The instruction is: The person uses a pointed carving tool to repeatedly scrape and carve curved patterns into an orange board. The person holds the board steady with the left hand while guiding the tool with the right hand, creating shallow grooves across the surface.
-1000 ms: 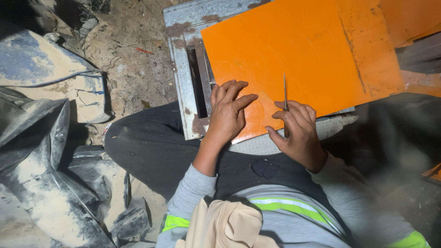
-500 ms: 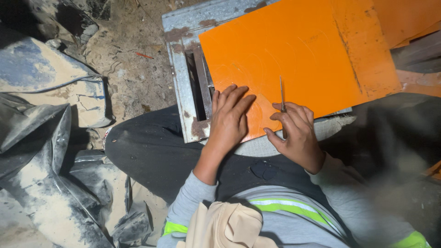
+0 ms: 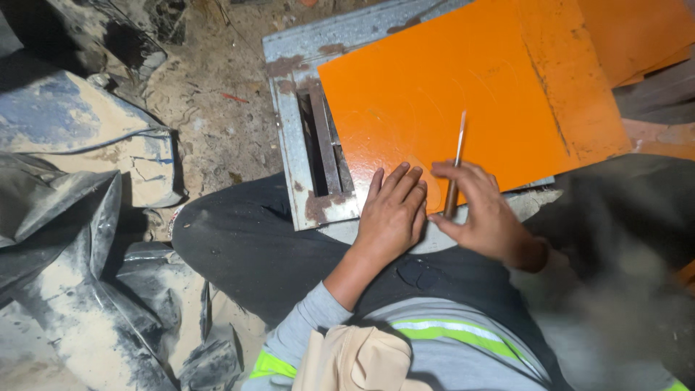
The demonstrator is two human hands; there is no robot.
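An orange sheet (image 3: 463, 108) lies tilted across a grey metal frame (image 3: 304, 130) above the person's lap. The left hand (image 3: 392, 213) presses flat on its near edge, fingers spread and holding nothing. Beside it, the right hand (image 3: 486, 213) pinches a thin scribing tool (image 3: 456, 163), tip up.
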